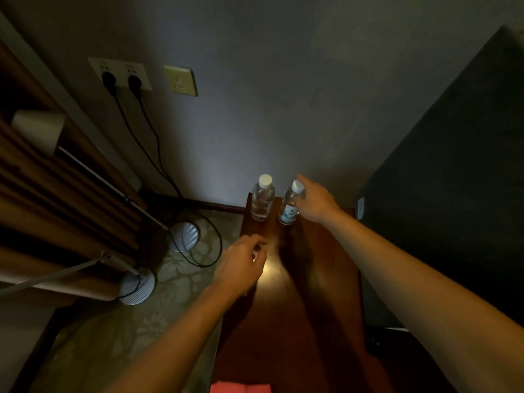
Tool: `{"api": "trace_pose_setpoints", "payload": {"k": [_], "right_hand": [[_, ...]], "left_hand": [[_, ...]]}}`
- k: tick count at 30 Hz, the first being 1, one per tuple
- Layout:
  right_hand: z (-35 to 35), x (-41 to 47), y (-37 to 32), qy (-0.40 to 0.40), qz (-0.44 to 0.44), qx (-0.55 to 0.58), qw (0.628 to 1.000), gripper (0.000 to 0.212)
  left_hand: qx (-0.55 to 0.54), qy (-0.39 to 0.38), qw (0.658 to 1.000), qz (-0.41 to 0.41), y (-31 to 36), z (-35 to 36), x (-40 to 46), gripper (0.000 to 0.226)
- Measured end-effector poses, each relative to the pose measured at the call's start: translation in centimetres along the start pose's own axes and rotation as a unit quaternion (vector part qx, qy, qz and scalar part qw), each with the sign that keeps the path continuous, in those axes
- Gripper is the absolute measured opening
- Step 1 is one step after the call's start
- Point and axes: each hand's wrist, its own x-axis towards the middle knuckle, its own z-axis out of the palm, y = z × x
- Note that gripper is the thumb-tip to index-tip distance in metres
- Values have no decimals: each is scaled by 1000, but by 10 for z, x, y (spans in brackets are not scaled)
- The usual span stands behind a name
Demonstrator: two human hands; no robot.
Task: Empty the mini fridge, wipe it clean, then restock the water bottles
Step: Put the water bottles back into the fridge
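Two bottles (262, 198) upright at the counter (300, 307) far end, near the wall. Our right hand (314, 204) grips one (289, 204), likely to carry it. Left hand (241, 265): loosely curled; whether it holds anything, we cannot tell.

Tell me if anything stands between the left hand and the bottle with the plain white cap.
Nothing visible does. The left hand hovers over the near-left part of the wooden top, and only bare wood lies between it and the left bottle. The right hand is at the labelled bottle beside it, clear of that path.
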Motion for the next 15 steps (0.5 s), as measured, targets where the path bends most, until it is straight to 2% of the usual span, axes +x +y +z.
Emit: {"api": "trace_pose_setpoints", "payload": {"k": [2, 6, 15], "right_hand": [[8, 1, 4, 14, 0, 11, 1000, 57], [16, -9, 17, 75, -11, -20, 997, 30], [20, -76, 42, 102, -28, -14, 994, 26]], "left_hand": [[-3, 3, 1000, 2, -3, 1, 3, 23], [-7, -4, 1000, 0, -2, 1, 4, 24], [1, -10, 1000, 12, 17, -6, -17, 27]]}}
